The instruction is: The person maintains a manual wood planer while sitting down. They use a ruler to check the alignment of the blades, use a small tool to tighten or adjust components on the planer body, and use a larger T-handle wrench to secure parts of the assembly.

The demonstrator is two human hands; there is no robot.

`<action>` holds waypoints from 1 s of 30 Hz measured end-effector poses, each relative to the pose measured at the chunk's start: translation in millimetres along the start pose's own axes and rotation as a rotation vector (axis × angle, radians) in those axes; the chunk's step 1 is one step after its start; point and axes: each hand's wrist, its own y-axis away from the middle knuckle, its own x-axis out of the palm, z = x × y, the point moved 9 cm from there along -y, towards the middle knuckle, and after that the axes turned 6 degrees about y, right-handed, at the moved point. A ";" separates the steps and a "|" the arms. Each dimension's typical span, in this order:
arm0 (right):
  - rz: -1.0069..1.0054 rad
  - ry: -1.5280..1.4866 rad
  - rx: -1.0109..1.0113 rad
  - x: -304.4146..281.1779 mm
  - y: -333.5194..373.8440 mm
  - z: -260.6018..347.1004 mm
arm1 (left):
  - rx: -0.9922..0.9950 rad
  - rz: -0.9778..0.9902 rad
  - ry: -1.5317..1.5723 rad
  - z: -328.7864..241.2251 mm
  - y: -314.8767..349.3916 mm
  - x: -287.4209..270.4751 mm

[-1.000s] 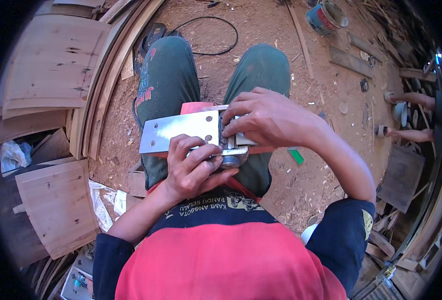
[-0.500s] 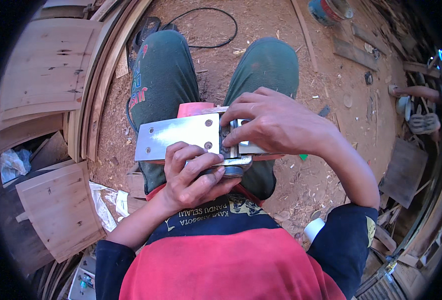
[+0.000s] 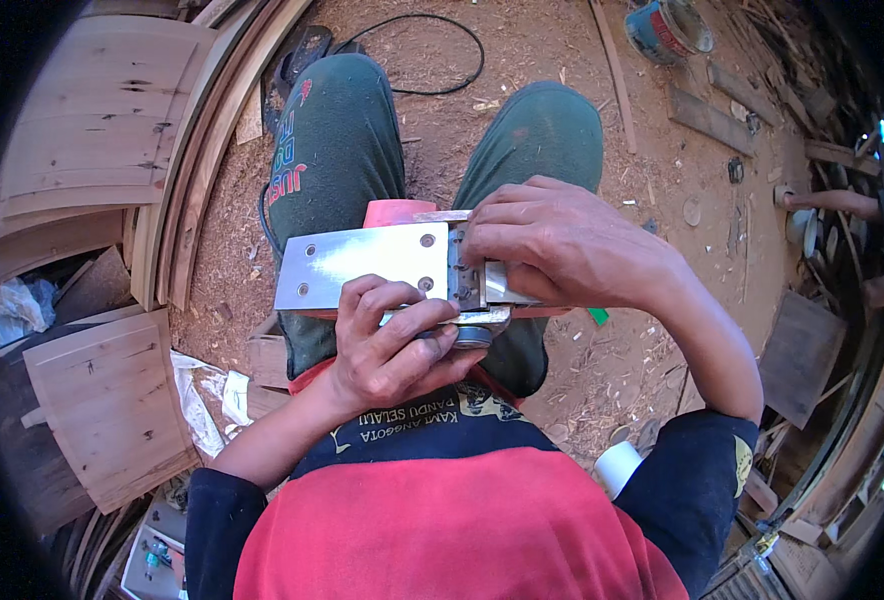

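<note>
An electric planer (image 3: 362, 262) lies upside down across my lap, its shiny metal sole facing up with several screws in it. My left hand (image 3: 392, 345) is closed on the near side of its body, beside a round dark part (image 3: 473, 337). Over the slot in the sole, my right hand (image 3: 557, 240) has its fingers curled down together at the dark cutter block (image 3: 467, 282). Its fingertips are partly hidden, and so is anything small between them. A pink-red part of the planer (image 3: 399, 212) sticks out beyond the far edge of the sole.
Wooden panels (image 3: 102, 120) and long boards lie stacked at the left, with another panel (image 3: 112, 405) nearer. Shavings cover the dirt floor. A black cord (image 3: 480, 60) loops beyond my knees. A paint bucket (image 3: 662, 32) stands far right. Another person's limb (image 3: 832, 203) shows at right.
My right hand's fingers have drawn closer together and turned lower over the slot, uncovering more of the cutter block. My left hand keeps its hold on the planer.
</note>
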 end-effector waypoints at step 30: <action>0.017 -0.075 -0.040 4.2 -1.2 0.4 | 0.048 0.074 -0.074 -4.9 -0.7 7.2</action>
